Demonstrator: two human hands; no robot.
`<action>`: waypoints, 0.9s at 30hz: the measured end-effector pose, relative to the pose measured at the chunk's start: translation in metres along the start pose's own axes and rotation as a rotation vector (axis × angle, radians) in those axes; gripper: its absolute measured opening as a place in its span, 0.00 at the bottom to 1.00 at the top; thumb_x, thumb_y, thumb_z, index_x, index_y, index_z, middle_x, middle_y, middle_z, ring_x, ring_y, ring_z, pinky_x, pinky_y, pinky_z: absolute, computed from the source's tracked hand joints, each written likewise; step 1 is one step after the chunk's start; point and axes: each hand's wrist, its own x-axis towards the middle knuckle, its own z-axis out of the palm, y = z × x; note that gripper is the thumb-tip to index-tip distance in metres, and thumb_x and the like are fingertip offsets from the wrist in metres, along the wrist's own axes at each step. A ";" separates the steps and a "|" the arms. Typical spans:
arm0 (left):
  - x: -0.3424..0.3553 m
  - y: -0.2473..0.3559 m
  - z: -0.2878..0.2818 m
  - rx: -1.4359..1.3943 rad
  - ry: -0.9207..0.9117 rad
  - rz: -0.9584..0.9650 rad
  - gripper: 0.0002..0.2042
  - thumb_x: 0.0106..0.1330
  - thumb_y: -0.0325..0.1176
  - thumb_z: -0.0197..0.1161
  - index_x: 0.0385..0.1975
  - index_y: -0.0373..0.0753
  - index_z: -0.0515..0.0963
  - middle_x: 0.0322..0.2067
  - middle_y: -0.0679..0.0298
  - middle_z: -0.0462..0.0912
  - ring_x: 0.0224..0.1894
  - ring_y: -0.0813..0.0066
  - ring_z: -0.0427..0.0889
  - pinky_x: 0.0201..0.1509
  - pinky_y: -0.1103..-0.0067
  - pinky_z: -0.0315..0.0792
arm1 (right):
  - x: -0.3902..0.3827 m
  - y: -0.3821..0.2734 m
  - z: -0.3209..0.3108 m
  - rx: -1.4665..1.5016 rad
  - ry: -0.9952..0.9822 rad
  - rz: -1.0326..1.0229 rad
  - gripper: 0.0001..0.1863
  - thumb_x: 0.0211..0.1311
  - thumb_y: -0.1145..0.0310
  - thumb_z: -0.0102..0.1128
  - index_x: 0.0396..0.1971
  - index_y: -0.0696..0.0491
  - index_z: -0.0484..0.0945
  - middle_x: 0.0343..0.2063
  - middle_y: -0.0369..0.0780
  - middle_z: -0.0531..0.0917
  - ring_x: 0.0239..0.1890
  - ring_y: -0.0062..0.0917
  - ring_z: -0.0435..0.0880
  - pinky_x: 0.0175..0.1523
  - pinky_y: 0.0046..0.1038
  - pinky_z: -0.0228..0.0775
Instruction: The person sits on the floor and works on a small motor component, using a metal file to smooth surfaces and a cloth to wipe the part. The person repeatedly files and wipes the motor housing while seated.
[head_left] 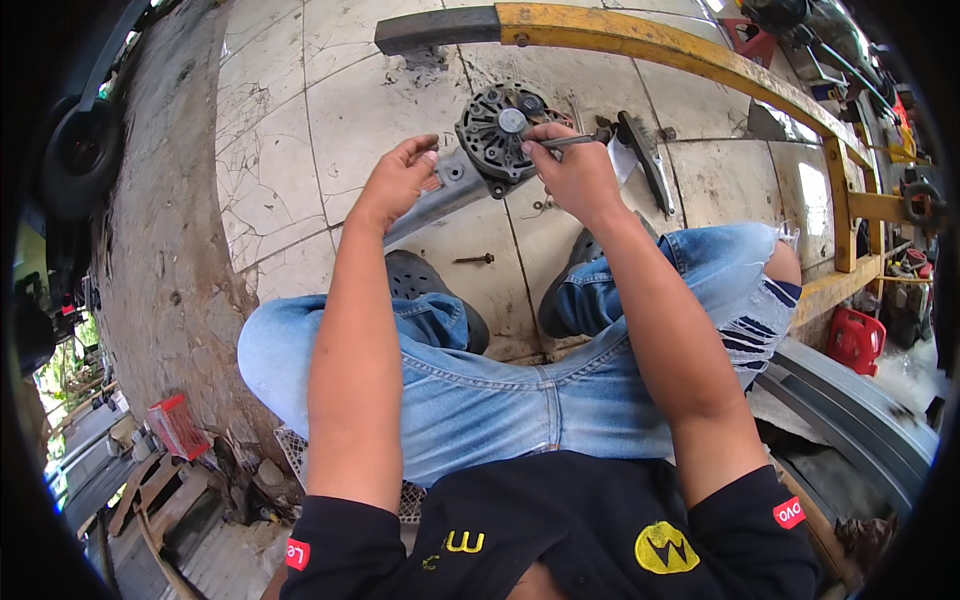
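Black shirt cloth at the bottom of the frame lies nearest us, and beyond our jeans, at upper centre, a round slotted metal housing seems to rest on the end of a grey metal bar, perhaps to keep it raised within easy reach. Our right hand pinches a slim metal tool like a pencil (for fine control, we judge), its tip near the housing's face, while our left hand hangs nearby, fingers loosely curled and parted, nothing visible in them
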 end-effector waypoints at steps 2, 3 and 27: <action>0.007 0.006 0.003 -0.015 0.008 0.020 0.25 0.74 0.38 0.57 0.70 0.46 0.63 0.67 0.58 0.68 0.66 0.67 0.70 0.64 0.70 0.69 | 0.007 -0.001 -0.004 0.012 0.011 -0.023 0.12 0.65 0.63 0.64 0.43 0.54 0.83 0.19 0.35 0.82 0.16 0.19 0.78 0.24 0.25 0.69; 0.016 0.009 0.002 -0.027 0.070 0.097 0.26 0.73 0.38 0.58 0.69 0.43 0.63 0.66 0.56 0.70 0.64 0.67 0.72 0.61 0.71 0.71 | 0.014 -0.008 -0.009 0.048 0.051 -0.066 0.11 0.65 0.64 0.64 0.43 0.54 0.83 0.19 0.35 0.82 0.16 0.18 0.78 0.24 0.25 0.68; 0.049 -0.044 0.050 0.014 0.327 0.309 0.22 0.69 0.36 0.63 0.60 0.39 0.69 0.55 0.54 0.78 0.55 0.66 0.78 0.58 0.72 0.72 | 0.007 -0.015 -0.021 0.540 -0.067 0.326 0.10 0.62 0.66 0.66 0.38 0.56 0.85 0.19 0.35 0.80 0.16 0.17 0.76 0.21 0.23 0.67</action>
